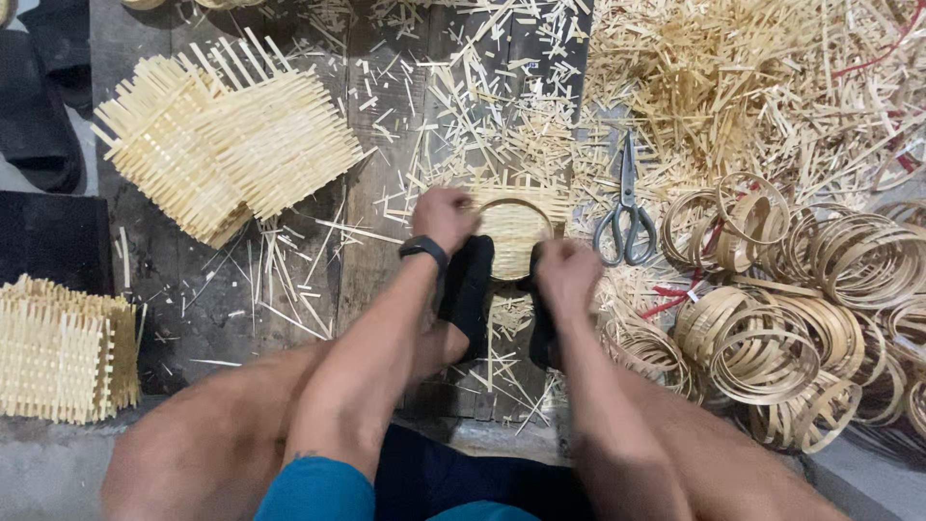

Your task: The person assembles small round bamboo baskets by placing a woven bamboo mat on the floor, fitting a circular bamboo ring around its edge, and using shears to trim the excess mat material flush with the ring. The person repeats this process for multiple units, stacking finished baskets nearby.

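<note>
Pale matt woven bamboo mat (514,227); smooth bamboo hoops (762,347); shiny metal scissors (627,214); rough, dark wooden floor (203,309).

1. Woven piece (514,230) lies between left hand (444,218) and right hand (565,274).
2. Scissors (626,214) lie just right of it.
3. Hoops (801,299) lie further right.
4. Woven mats (227,145) lie left.

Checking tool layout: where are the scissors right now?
In the head view, the scissors lie right of centre on the floor, just right of the woven piece and left of the hoops.
</note>
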